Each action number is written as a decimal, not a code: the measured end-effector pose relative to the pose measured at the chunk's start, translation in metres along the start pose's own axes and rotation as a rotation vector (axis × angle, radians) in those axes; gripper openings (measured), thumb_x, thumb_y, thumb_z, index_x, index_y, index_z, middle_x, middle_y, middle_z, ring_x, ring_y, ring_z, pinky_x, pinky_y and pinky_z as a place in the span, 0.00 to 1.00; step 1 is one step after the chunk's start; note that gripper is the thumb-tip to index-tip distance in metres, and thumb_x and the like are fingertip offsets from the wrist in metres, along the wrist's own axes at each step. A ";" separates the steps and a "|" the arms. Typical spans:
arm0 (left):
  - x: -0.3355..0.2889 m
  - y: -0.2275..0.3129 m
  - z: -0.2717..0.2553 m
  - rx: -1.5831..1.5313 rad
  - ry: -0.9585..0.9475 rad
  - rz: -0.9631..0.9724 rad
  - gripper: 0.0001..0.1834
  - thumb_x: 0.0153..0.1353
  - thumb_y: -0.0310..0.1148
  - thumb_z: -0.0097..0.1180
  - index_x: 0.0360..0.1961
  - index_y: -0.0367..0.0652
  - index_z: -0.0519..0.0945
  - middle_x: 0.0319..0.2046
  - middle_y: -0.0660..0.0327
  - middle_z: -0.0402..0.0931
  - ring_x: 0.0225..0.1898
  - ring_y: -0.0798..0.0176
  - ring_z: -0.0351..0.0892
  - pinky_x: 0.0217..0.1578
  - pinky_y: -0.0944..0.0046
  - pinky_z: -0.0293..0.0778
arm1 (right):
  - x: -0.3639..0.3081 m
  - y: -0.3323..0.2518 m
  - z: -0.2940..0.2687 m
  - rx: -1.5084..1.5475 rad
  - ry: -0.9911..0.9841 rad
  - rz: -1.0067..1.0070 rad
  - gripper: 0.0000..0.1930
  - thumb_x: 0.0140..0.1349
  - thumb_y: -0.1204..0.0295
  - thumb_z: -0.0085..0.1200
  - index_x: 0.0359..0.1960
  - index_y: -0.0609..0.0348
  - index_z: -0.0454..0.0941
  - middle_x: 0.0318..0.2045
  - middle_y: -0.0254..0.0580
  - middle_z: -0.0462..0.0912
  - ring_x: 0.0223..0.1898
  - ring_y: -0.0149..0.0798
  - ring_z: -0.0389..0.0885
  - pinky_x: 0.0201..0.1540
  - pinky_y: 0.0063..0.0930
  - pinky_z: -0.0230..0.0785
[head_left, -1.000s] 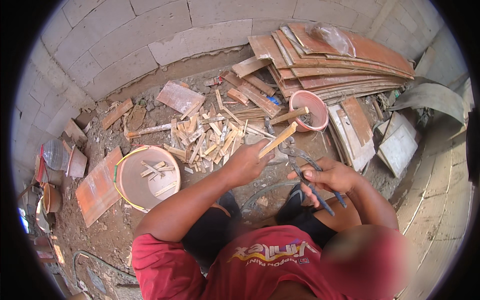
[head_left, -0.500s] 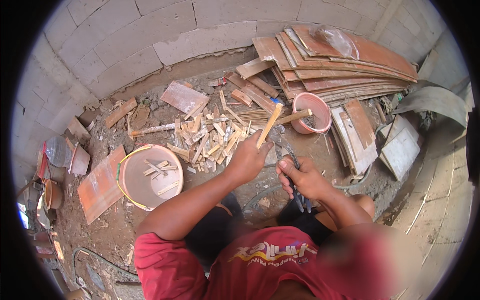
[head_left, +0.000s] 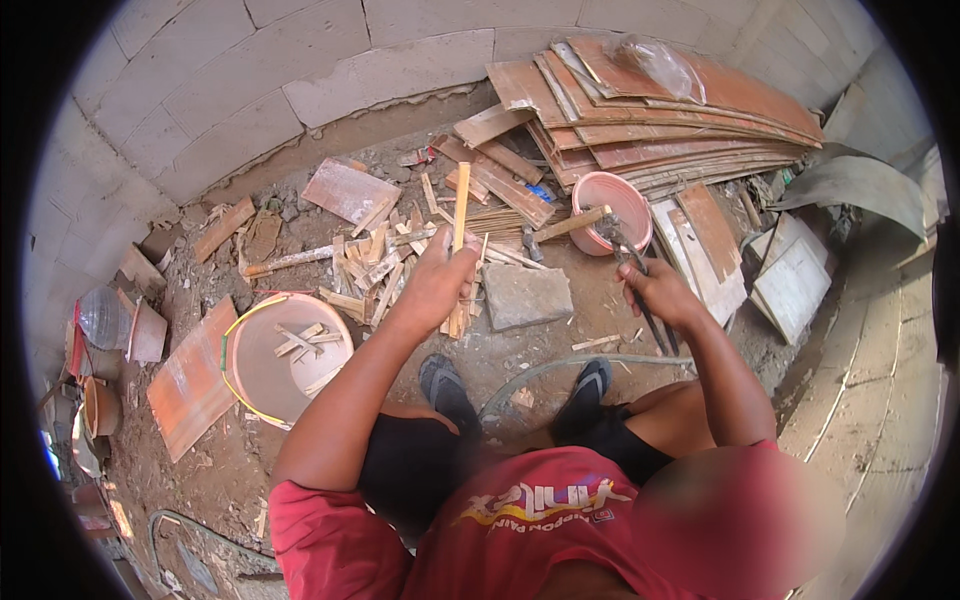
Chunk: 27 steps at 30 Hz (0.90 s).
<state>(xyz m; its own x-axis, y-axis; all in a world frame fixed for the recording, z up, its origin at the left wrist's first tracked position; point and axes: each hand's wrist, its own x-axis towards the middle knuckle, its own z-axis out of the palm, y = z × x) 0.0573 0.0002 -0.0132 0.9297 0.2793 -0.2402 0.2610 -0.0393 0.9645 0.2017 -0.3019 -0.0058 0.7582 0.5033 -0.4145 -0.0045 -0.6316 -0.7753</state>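
Note:
My left hand (head_left: 440,285) is closed around an upright pale wooden strip (head_left: 461,205), which sticks out above and below the fist. In my right hand (head_left: 662,292) is a pair of dark metal pincers (head_left: 655,328); the jaws point away from me, over the near side of a pink bucket (head_left: 640,200). Whether they touch the bucket I cannot tell. Between the hands, a hammer (head_left: 572,224) lies with its wooden handle toward the bucket. Below it is a grey concrete block (head_left: 528,296). Short wooden strips (head_left: 385,265) are heaped beyond my left hand.
A large pale bucket (head_left: 255,345) with several wood pieces stands at left beside a reddish board (head_left: 195,380). Stacked panels (head_left: 690,140) lie along the far wall. Boards (head_left: 715,250) stand at right. A hose (head_left: 530,375) crosses the ground near my feet.
My hands have moved apart: the left leftward with the strip, now more upright, the right toward the pink bucket with the pincers. The concrete block between them has come into sight.

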 end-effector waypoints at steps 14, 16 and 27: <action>0.033 -0.028 -0.011 -0.429 0.032 0.069 0.08 0.61 0.30 0.45 0.38 0.37 0.70 0.27 0.60 0.71 0.30 0.64 0.74 0.38 0.64 0.75 | 0.209 0.109 -0.082 -1.031 0.219 0.278 0.14 0.60 0.73 0.46 0.40 0.65 0.83 0.44 0.56 0.83 0.49 0.54 0.82 0.49 0.44 0.75; 0.034 -0.018 -0.009 -0.449 0.019 0.011 0.10 0.62 0.29 0.43 0.44 0.38 0.68 0.27 0.60 0.68 0.30 0.64 0.72 0.39 0.59 0.78 | 0.206 0.116 -0.087 -1.076 0.290 0.314 0.16 0.61 0.69 0.45 0.46 0.61 0.82 0.48 0.53 0.82 0.50 0.52 0.82 0.52 0.41 0.73; 0.024 0.013 -0.008 -0.655 0.048 0.074 0.12 0.62 0.26 0.44 0.47 0.39 0.65 0.26 0.60 0.65 0.25 0.66 0.68 0.25 0.63 0.70 | 0.169 0.101 -0.083 -1.030 0.417 0.218 0.29 0.66 0.67 0.41 0.70 0.51 0.55 0.59 0.57 0.70 0.58 0.62 0.71 0.59 0.51 0.65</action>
<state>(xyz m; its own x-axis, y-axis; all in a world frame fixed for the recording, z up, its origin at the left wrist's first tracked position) 0.0805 0.0143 -0.0052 0.9225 0.3413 -0.1803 -0.0292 0.5275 0.8490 0.3834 -0.3294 -0.1141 0.9659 0.2093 -0.1524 0.2301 -0.9637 0.1352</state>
